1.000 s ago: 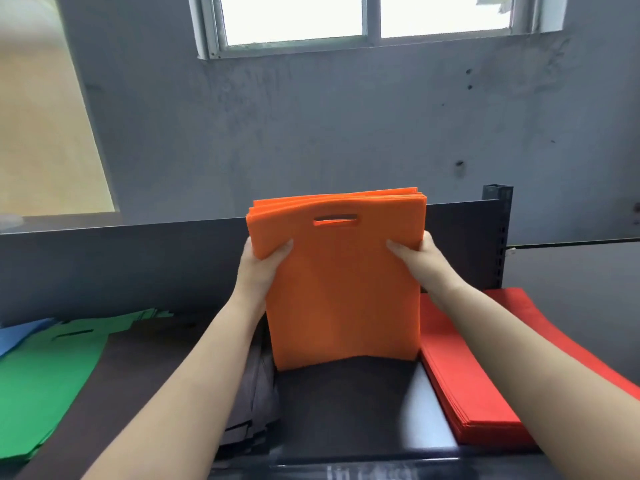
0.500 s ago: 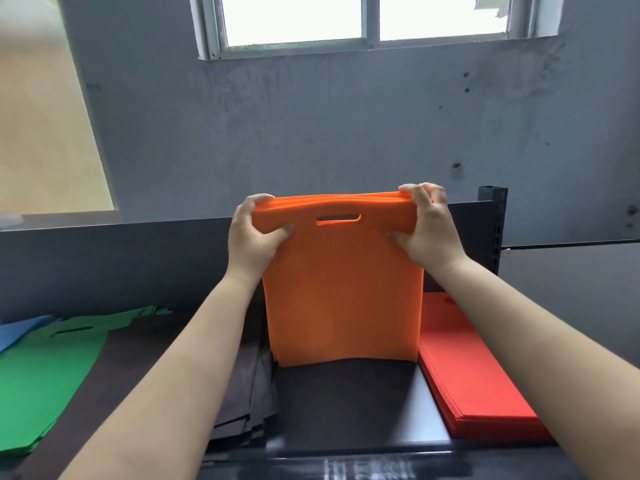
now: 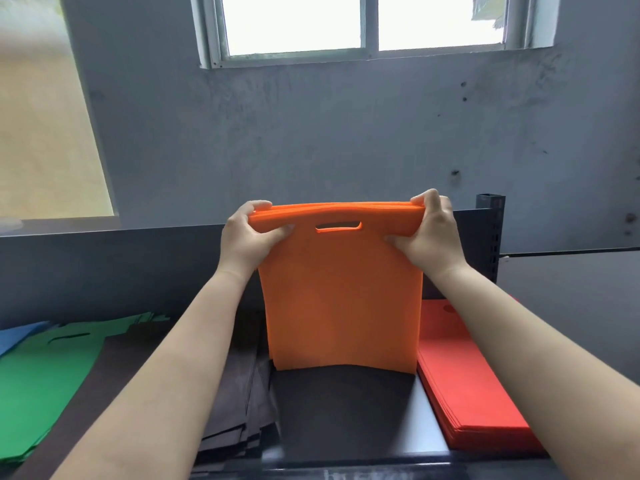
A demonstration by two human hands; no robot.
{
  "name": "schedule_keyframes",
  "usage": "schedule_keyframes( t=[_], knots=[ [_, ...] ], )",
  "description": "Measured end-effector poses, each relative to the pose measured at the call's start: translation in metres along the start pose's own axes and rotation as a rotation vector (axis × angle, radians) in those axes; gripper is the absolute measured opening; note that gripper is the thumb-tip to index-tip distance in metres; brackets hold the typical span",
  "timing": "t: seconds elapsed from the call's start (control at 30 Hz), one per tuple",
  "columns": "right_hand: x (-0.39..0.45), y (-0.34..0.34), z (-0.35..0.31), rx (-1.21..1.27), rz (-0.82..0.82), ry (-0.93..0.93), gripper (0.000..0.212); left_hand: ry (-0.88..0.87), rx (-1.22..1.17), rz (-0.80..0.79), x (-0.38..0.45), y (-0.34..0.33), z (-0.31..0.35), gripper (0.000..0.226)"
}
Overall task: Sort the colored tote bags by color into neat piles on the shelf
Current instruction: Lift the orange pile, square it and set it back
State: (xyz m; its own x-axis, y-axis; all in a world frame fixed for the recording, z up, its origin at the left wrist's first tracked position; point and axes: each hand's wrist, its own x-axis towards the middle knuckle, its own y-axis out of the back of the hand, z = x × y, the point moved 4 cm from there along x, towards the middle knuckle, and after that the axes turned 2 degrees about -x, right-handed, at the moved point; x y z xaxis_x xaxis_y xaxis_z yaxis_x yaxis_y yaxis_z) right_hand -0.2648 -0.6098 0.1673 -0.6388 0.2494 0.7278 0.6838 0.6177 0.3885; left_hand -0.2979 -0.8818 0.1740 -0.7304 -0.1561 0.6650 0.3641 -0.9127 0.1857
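Observation:
A stack of orange tote bags [image 3: 341, 299] stands upright on its bottom edge on the dark shelf [image 3: 427, 424], handle slot at the top. My left hand [image 3: 247, 237] grips the stack's top left corner, fingers curled over the top edge. At the top right corner my right hand [image 3: 427, 233] grips it the same way. A red pile [image 3: 464, 386] lies flat to the right of the stack. Black bags [image 3: 239, 410] lie under and left of it.
A green pile [image 3: 38, 379] lies at the far left with a blue bag [image 3: 14, 336] beyond it. The shelf's dark back panel [image 3: 104, 268] and a perforated upright post [image 3: 490, 233] stand behind. A grey wall with a window rises beyond.
Both hands moved from the stack's side edges up to its top corners and now curl over the top edge. The orange stack stays upright, its top layers squeezed together.

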Motion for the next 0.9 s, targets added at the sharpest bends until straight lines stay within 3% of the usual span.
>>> schedule_keyframes(
  t=[0.13,0.23,0.3,0.37,0.43,0.6,0.77,0.9],
  knots=[
    [0.006,0.0,0.007,0.087,0.007,-0.073,0.06,0.033,-0.068,0.021,-0.002,0.001,-0.001,0.048],
    [-0.004,-0.011,0.025,0.41,-0.054,-0.276,0.079,0.162,-0.328,-0.036,-0.013,-0.003,-0.017,0.063],
    [-0.02,-0.025,0.038,0.515,-0.119,-0.353,0.065,0.263,-0.409,-0.095,-0.028,-0.015,-0.032,0.049],
    [-0.03,-0.035,0.042,0.537,-0.147,-0.336,0.035,0.346,-0.484,-0.104,-0.042,-0.026,-0.035,0.027],
    [-0.027,-0.038,0.032,0.603,-0.137,-0.307,0.022,0.356,-0.563,-0.077,-0.041,-0.034,-0.023,0.016],
    [-0.011,-0.037,0.012,0.783,-0.184,-0.269,0.025,0.311,-0.596,-0.004,-0.022,-0.027,-0.011,0.021],
    [-0.06,-0.055,0.058,0.707,-0.21,-0.505,0.022,0.531,-0.533,-0.149,-0.067,-0.037,-0.059,0.025],
    [-0.043,-0.047,0.045,0.723,-0.14,-0.416,0.017,0.399,-0.47,-0.107,-0.052,-0.029,-0.042,0.008]
  ],
)
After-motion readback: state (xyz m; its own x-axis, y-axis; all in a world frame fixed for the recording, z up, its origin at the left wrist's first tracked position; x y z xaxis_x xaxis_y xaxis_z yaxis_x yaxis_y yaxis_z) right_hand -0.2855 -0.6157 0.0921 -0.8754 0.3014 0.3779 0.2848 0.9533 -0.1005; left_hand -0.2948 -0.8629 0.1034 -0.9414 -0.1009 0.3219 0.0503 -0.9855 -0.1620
